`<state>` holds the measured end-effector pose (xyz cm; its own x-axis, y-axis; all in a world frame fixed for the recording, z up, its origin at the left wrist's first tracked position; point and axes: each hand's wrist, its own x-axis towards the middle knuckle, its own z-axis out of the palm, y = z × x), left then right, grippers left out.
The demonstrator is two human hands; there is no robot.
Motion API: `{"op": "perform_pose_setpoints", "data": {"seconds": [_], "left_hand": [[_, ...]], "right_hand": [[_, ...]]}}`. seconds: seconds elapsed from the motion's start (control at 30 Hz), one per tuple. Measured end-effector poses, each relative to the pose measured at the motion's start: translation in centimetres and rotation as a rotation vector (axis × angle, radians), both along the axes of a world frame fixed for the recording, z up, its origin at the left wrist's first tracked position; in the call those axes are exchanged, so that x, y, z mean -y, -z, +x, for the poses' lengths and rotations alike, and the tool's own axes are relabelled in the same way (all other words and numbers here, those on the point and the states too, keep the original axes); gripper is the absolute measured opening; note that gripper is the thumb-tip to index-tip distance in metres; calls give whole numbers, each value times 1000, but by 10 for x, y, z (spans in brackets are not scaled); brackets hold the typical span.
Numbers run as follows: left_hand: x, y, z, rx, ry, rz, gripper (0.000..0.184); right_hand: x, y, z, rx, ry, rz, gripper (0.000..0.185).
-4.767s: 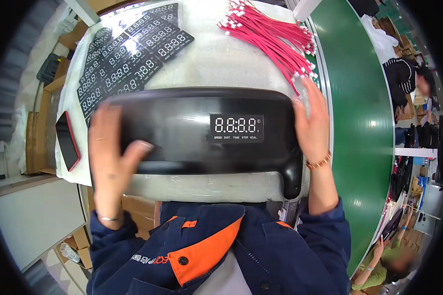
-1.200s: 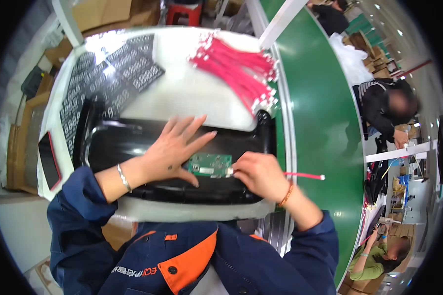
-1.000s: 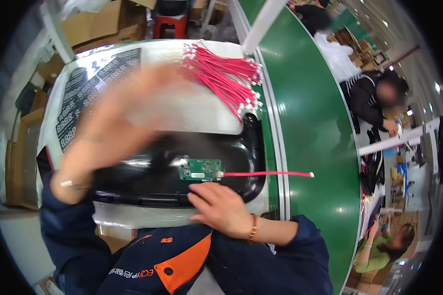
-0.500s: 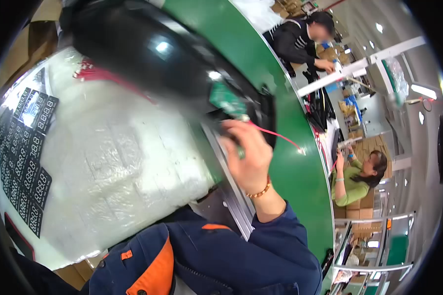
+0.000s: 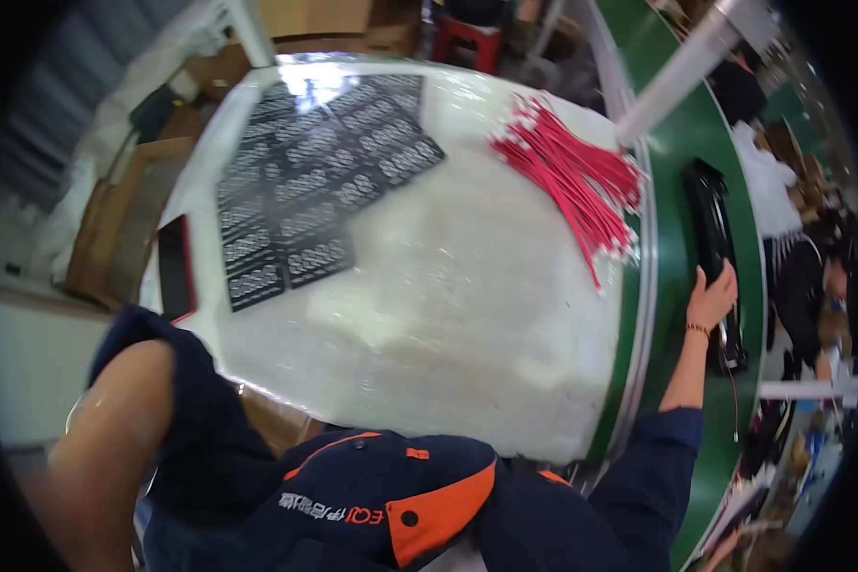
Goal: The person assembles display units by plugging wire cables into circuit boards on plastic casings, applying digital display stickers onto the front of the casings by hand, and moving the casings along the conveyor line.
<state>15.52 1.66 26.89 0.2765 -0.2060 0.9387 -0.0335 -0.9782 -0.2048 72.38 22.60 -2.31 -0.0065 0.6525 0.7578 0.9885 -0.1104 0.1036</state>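
Note:
My right hand (image 5: 713, 297) reaches out to the right over the green belt (image 5: 682, 238) and rests on the black housing (image 5: 710, 214), fingers close together against its edge. The housing lies lengthwise along the belt, and a thin red cable (image 5: 735, 410) trails from its near end. Low at the left edge my left hand (image 5: 57, 505) is smeared by motion, away from the table; its fingers cannot be made out. On the white wrapped table (image 5: 448, 334) lie dark digit-display panels (image 5: 305, 181) at the left and a bundle of red cables (image 5: 577, 181) at the right.
A phone with a red edge (image 5: 175, 269) lies at the table's left edge. White posts (image 5: 682, 71) rise at the far corners. Cardboard boxes (image 5: 124, 214) stand to the left, a red stool (image 5: 467, 46) behind. A co-worker in dark clothes (image 5: 799, 291) is beyond the belt.
The black housing has moved from above the table to the right onto the green belt, with my right hand still at it. My left hand has come into view at the lower left. The view has turned left.

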Motion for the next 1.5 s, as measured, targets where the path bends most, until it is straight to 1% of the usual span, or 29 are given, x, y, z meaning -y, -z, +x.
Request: {"op": "perform_pose_setpoints", "data": {"seconds": [0.03,0.1,0.13,0.17,0.2,0.23,0.27,0.3,0.37,0.4,0.43,0.47,0.53,0.57,0.67,0.77,0.83,0.93,1.0,1.1,1.27,1.33,1.4,1.5], "left_hand": [[-47,17,2,-2,-129,-276,44],[-81,63,-39,53,-387,-829,33],[-71,90,-71,105,-514,-1110,29],[-101,132,-100,-68,-488,-1278,33],[-119,158,-118,-332,-694,-1065,48],[-129,185,-136,-502,-733,-1103,62],[-134,201,-147,-675,-763,-1139,77],[-134,210,-151,-682,-774,-1140,77],[-128,227,-147,-847,-877,-1066,96],[-123,236,-146,-925,-923,-1027,105],[-121,242,-147,-928,-926,-1027,105],[-121,246,-148,-842,-882,-1084,109],[-122,250,-152,-661,-782,-1190,118],[-123,249,-156,-657,-786,-1185,118],[-133,242,-170,-507,-982,-1098,113],[-150,250,-182,-585,-983,-1113,110],[-159,257,-186,-625,-983,-1110,108],[-159,269,-182,-554,-966,-1163,105],[-157,268,-180,-537,-971,-1157,103],[-156,269,-181,-516,-977,-1172,101],[-158,276,-187,-533,-987,-1144,93],[-160,277,-186,-511,-940,-1137,89],[-156,273,-182,-493,-938,-1093,88],[-148,257,-179,-463,-928,-975,85]], "right_hand": [[-1,-18,-48,-6,-96,98,46],[4,-29,-130,-171,-313,64,38],[11,-26,-167,-302,-463,-47,35],[19,-23,-202,-428,-611,-165,32],[28,-22,-236,-427,-743,-218,28],[37,-23,-268,-424,-864,-265,24],[46,-25,-297,-412,-972,-325,23],[53,-28,-322,-397,-1075,-387,21],[63,-30,-363,-433,-1207,-486,21],[69,-30,-380,-439,-1207,-490,21],[70,-32,-395,-444,-1265,-511,22],[67,-35,-408,-447,-1328,-523,23],[60,-38,-428,-449,-1326,-504,23],[56,-39,-437,-451,-1319,-499,24],[33,-37,-466,-443,-1300,-473,25],[-3,-23,-501,-424,-1270,-451,27],[-27,-10,-528,-409,-1299,-442,30],[-27,6,-545,-403,-1261,-409,30],[-24,5,-548,-385,-1249,-401,30],[-17,7,-547,-517,-1257,-401,30],[-13,10,-551,-547,-1270,-362,24],[-7,7,-551,-571,-1310,-320,22],[4,-9,-544,-577,-1320,-292,21],[35,-50,-510,-754,-1253,-255,17]]}}
